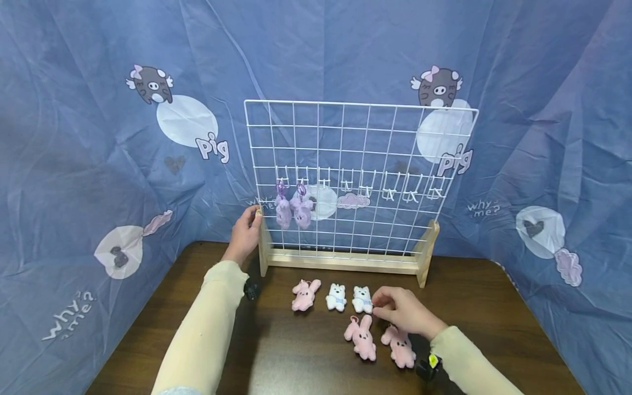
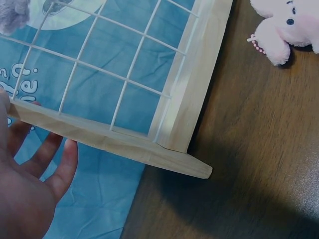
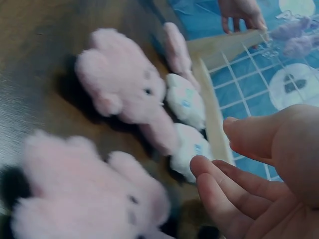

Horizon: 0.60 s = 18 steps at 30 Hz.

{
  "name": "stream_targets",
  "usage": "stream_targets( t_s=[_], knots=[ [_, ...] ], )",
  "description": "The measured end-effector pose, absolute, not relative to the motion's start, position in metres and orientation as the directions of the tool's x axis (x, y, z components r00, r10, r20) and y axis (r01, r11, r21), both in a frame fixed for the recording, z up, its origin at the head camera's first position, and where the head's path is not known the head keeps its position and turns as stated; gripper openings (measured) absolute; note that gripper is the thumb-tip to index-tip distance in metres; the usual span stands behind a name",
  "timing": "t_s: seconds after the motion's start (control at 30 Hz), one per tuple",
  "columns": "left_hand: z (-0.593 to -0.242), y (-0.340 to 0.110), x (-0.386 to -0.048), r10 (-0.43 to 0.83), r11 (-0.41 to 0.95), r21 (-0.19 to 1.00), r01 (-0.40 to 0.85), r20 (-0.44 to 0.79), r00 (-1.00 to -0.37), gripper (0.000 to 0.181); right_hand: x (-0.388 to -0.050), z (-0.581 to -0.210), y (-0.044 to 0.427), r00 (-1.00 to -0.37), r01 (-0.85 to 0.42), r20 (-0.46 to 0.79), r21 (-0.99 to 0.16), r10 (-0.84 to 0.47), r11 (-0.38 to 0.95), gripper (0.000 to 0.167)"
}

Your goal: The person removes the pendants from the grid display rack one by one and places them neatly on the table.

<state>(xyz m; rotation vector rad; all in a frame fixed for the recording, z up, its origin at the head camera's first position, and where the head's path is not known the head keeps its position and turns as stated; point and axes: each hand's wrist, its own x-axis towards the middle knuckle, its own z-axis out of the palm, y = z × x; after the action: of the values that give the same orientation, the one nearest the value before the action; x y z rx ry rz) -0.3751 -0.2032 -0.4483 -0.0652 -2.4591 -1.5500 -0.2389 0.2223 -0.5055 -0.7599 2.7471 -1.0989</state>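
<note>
My left hand [image 1: 246, 233] grips the left wooden upright [image 2: 99, 135] of a white wire grid rack [image 1: 355, 203], its fingers behind the wood. Beside the right one of two white plush bears [image 1: 362, 300] is my right hand [image 1: 407, 312], its thumb and fingers apart and nothing between them; in the right wrist view the fingertips overlap the edge of that bear [image 3: 187, 149]. The other white plush bear [image 1: 336, 297] lies to the left. Two pink plush rabbits, one [image 1: 364, 340] left and one [image 1: 401, 348] under the right wrist, lie nearer. A third pink rabbit [image 1: 303, 296] lies near the rack.
Two purple plush keychains [image 1: 292, 211] hang on the left hooks of the grid. Several bare white hooks [image 1: 390, 193] continue to the right. The rack's wooden base [image 1: 340, 262] stands toward the back of the brown table [image 1: 291, 356], before a blue printed cloth [image 1: 321, 49].
</note>
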Motion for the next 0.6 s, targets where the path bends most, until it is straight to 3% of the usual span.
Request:
stream_targets(
  t_s=[0.6],
  knots=[
    [-0.446,-0.203,-0.374,-0.082,0.455,0.88,0.138,0.195,-0.977,0.047,-0.258,-0.485,0.227,-0.917,-0.371,0.158,-0.676,-0.367,0.636,0.022]
  ],
)
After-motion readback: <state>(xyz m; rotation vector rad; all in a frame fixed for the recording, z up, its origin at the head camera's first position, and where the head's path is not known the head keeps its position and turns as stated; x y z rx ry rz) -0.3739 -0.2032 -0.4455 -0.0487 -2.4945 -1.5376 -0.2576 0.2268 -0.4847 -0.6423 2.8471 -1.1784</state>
